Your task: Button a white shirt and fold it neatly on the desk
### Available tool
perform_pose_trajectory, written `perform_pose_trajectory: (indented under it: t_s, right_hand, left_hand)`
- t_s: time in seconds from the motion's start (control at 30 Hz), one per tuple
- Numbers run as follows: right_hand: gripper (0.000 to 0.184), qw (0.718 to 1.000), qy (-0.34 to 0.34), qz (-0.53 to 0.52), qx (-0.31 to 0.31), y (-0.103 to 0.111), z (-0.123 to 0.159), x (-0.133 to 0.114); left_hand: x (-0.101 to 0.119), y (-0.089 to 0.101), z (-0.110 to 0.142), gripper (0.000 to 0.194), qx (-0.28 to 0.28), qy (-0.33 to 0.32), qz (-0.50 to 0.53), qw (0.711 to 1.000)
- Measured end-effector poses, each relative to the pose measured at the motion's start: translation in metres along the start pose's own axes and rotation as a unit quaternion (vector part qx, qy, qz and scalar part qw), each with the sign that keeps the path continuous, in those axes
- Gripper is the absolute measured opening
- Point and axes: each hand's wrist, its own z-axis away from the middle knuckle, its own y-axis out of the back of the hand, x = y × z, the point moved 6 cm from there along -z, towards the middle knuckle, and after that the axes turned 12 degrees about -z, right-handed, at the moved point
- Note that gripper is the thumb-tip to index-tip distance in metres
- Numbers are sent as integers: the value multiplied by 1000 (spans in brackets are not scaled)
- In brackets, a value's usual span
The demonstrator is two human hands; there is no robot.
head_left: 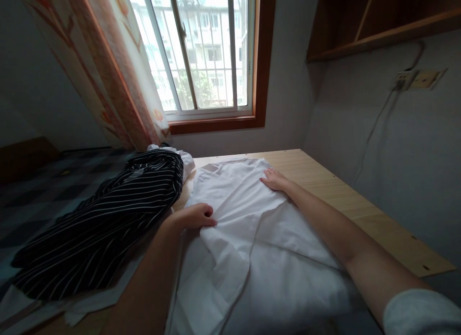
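Observation:
A white garment [230,200] with folds and long seams lies spread over the wooden board in front of me; its exact kind I cannot make out. At its left side, my left hand [197,216] is closed, with curled fingers and the thumb pressed on the fabric, gripping the edge. Farther up on the right, my right hand [275,179] rests on the fabric near the far right corner, palm down and fingers stretched out. The near part of the garment hangs close to my body and is blurred.
A black-and-white striped garment [144,200] lies heaped at the left, with white fabric under it, beside a checked bed cover [86,174]. The wooden board [345,210] reaches the wall. A curtain [118,75] hangs by the window; a cord [374,123] runs down from a wall socket.

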Motion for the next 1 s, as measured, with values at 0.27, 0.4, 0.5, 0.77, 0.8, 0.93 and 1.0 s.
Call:
perform_pose_trajectory:
  t_s: [0.27,0.4,0.5,0.77,0.8,0.93,1.0]
  right_hand:
    - [65,997,-60,-7,48,-4,-37,13]
    - [62,997,-61,5,50,1,-44,28]
    - [63,996,-70,14,54,6,-44,48]
    - [63,994,-86,38,65,18,-49,75]
    - [63,993,-86,40,68,19,-52,74]
    - [65,993,-90,37,74,18,-67,69]
    - [65,994,-84,31,63,16,-74,67]
  left_hand:
    - [7,1,3,27,10,14,-44,999]
    - [21,2,1,24,63,5,-80,995]
    - [35,0,-5,24,117,-14,-86,989]
    - [52,0,-14,24,183,-26,-90,979]
    - [52,0,-14,24,184,-25,-89,979]
    - [49,1,-15,24,188,-15,-92,978]
    - [45,1,-16,24,189,-5,-91,978]
